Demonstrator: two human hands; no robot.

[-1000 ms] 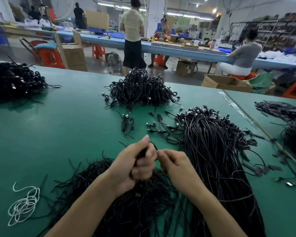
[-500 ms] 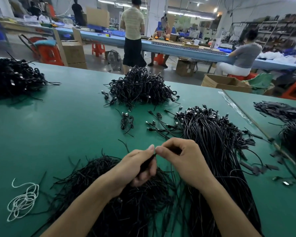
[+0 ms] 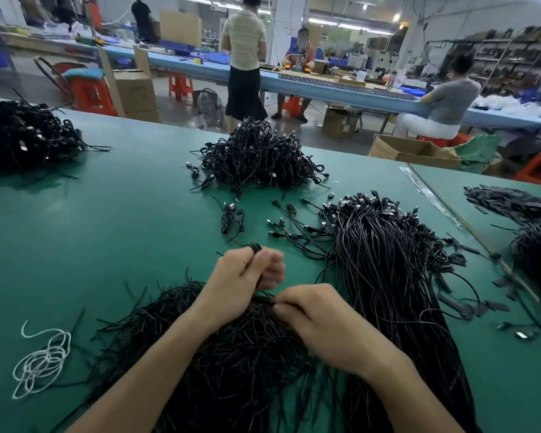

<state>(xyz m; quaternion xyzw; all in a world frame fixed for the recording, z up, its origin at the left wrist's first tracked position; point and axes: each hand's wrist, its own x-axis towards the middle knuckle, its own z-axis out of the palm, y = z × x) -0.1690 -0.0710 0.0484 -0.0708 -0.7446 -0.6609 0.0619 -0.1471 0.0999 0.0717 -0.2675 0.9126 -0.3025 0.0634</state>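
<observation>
Green table [image 3: 107, 245] under everything. Big bundle of long black cables [image 3: 388, 292] lies to my right, plugs at its far end. Pile of short black ties [image 3: 225, 354] sits right in front of me, under both wrists. Heap of coiled cables [image 3: 256, 157] at far middle, another dark heap [image 3: 19, 135] far left. My left hand [image 3: 244, 276] is above the pile's far edge, fingers curled tight round a folded cable [image 3: 256, 247], its loops poking out the top of my fist. My right hand [image 3: 313, 314] rests on the pile just beside the left, thumb and forefinger narrow, pinching a tie [image 3: 270, 303] at the top. White string [image 3: 41, 360] lies loose near left. One coiled cable [image 3: 232, 218] lies alone, just beyond my left hand
</observation>
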